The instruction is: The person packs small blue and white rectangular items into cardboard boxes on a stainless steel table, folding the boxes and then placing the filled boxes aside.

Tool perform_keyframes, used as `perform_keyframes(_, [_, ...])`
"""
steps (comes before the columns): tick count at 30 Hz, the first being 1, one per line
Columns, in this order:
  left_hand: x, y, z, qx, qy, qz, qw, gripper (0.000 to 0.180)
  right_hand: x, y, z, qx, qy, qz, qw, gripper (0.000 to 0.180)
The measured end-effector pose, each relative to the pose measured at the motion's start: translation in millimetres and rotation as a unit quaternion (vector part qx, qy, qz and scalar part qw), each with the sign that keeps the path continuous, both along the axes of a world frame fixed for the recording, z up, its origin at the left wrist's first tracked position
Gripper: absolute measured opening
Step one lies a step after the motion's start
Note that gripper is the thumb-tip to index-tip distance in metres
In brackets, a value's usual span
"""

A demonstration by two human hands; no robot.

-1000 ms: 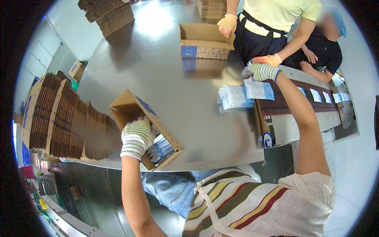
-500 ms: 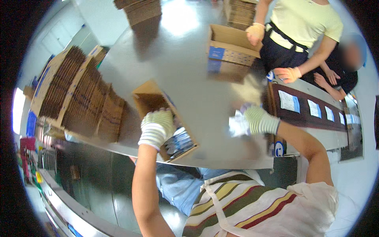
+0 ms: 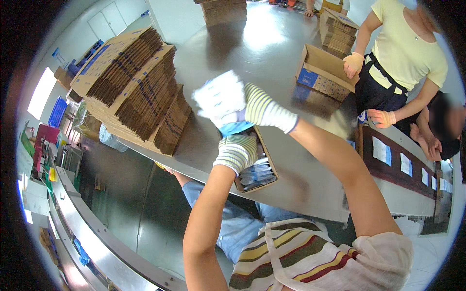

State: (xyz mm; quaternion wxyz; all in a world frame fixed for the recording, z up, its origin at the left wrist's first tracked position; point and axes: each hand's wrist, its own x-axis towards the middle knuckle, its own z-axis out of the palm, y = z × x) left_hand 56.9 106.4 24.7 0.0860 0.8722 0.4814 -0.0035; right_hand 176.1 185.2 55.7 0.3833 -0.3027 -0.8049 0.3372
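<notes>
My right hand [image 3: 264, 107], in a striped knit glove, grips a white and blue packet [image 3: 221, 99] and holds it tilted over the far end of an open cardboard box [image 3: 269, 165]. Several packets [image 3: 256, 173] stand in a row in the near end of that box. My left hand [image 3: 236, 152], gloved alike, reaches into the box beside them; its fingertips are hidden inside, below the raised packet. The box sits close to the near edge of the steel table [image 3: 296, 189].
Flattened cartons [image 3: 141, 92] are stacked high at the left. On the right, a conveyor belt [image 3: 388, 165] carries several packets. Across the table, a co-worker in orange gloves has one hand on another open box [image 3: 323, 72]. More flat cartons [image 3: 223, 12] stand at the back.
My right hand has swung left from beside the conveyor to above the box, bringing the packet with it. My left hand stays in the box. The whole view has shifted.
</notes>
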Motion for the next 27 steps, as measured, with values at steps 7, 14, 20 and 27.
perform_keyframes(7, [6.3,-17.4,17.9,-0.035,0.007,-0.017,0.999,0.041,-12.1,0.0,-14.9,0.034,-0.385,-0.082,0.919,0.068])
perform_keyframes(14, [2.7,-18.0,11.3,-0.061,0.037,0.007,0.997,0.043,19.2,-27.4,20.9,0.187,-0.054,-0.062,0.979,0.090])
perform_keyframes(20, [9.4,-16.0,13.5,-0.051,0.016,0.002,0.999,0.036,46.4,-77.5,38.1,0.191,-0.203,-0.101,0.955,0.051])
perform_keyframes(27, [-13.0,-13.3,9.8,-0.084,0.109,0.010,0.990,0.031,28.8,-154.3,4.1,0.253,-0.150,0.093,0.951,0.035])
